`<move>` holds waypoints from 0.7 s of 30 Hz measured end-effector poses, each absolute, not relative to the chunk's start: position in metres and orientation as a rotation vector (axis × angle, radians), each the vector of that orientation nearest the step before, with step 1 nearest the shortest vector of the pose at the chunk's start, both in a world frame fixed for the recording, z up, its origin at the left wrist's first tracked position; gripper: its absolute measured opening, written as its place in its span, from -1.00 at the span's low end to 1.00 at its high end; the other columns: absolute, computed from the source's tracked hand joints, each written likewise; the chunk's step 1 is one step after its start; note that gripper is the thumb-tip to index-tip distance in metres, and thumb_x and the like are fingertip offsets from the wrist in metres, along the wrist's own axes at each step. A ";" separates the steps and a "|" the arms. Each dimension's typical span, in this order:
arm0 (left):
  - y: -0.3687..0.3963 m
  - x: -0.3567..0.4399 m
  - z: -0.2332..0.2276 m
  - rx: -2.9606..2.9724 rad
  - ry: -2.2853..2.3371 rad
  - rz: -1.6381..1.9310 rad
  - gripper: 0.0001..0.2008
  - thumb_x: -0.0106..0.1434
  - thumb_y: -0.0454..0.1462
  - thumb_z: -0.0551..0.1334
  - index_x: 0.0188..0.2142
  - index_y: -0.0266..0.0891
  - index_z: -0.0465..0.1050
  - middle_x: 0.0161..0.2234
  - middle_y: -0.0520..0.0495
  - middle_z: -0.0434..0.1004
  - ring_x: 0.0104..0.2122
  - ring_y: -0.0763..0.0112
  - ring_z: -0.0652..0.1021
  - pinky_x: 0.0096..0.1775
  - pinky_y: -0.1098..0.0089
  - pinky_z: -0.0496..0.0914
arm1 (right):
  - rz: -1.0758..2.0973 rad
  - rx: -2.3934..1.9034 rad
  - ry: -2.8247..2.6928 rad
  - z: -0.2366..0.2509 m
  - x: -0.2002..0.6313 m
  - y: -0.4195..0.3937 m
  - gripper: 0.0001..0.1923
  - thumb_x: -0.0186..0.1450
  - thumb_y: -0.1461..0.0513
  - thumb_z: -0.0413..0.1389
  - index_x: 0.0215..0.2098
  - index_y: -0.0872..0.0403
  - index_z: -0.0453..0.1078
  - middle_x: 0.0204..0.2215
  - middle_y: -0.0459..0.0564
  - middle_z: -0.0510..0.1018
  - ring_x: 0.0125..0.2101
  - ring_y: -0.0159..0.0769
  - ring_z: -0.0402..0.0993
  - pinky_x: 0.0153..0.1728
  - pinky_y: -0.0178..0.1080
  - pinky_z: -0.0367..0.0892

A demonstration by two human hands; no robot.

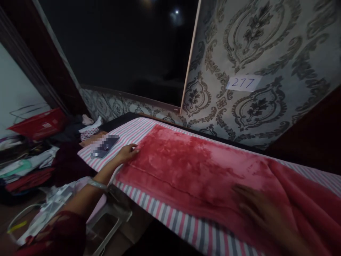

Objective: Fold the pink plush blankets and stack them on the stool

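A red plush cloth point(176, 163) lies spread over a pink, grey and white striped board point(170, 217) shaped like an ironing board. Its pile shows darker and lighter patches, and loose folds gather at the right. At the cloth's left edge, my left hand point(128, 153) has its fingers curled together on the fabric. My right hand point(255, 206), blurred by motion, is stretched out flat over the cloth's right part with nothing in it. A dark phone-like device point(106, 146), partly pixelated, rests on the striped cover beyond my left hand.
A large dark screen point(128, 46) and patterned wallpaper with a paper label point(243, 83) reading 277 stand behind the board. To the left are piled clothes point(29, 167) and a red bag point(39, 124). Below my left arm is a pale plastic stool point(112, 217).
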State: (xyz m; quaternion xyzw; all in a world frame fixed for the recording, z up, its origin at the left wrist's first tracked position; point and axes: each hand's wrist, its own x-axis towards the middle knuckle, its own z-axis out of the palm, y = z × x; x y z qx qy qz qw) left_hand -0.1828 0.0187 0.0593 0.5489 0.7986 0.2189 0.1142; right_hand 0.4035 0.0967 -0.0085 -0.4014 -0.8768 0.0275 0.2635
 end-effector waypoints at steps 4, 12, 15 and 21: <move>-0.010 -0.175 0.046 1.455 2.351 0.849 -0.48 0.06 0.07 0.18 -0.14 -0.25 0.49 -0.28 -0.13 0.60 -0.28 0.16 0.56 -0.23 0.29 0.39 | 0.229 -1.036 -2.461 -0.022 0.406 0.057 -0.53 0.35 -0.05 0.02 0.12 -0.11 0.48 0.08 0.03 0.57 0.06 0.05 0.52 0.03 0.09 0.50; -0.005 -0.163 0.053 1.117 2.233 1.147 -0.45 -0.01 0.22 0.25 -0.43 -0.25 0.46 -0.50 -0.08 0.53 -0.42 0.23 0.51 -0.40 0.34 0.35 | 0.174 -1.119 -2.300 -0.027 0.402 0.063 -0.56 0.36 0.02 -0.01 0.01 0.05 0.52 -0.06 0.16 0.63 -0.04 0.04 0.55 0.00 0.13 0.45; -0.002 -0.157 0.061 1.007 2.189 1.186 -0.53 -0.08 0.11 0.37 -0.49 -0.25 0.42 -0.60 -0.01 0.44 -0.52 0.32 0.46 -0.47 0.38 0.30 | 0.183 -1.145 -2.262 -0.024 0.392 0.062 -0.60 0.34 0.08 0.01 -0.02 0.05 0.54 -0.09 0.14 0.64 -0.06 0.01 0.55 -0.01 0.10 0.45; -0.001 -0.146 0.081 0.843 2.151 1.235 -0.67 -0.06 -0.06 0.37 -0.50 -0.22 0.34 -0.62 0.08 0.34 -0.60 0.45 0.37 -0.53 0.45 0.28 | 0.214 -1.203 -2.140 -0.012 0.384 0.062 -0.63 0.24 0.28 -0.04 -0.15 0.03 0.57 -0.16 0.09 0.66 -0.09 -0.06 0.56 -0.01 0.06 0.44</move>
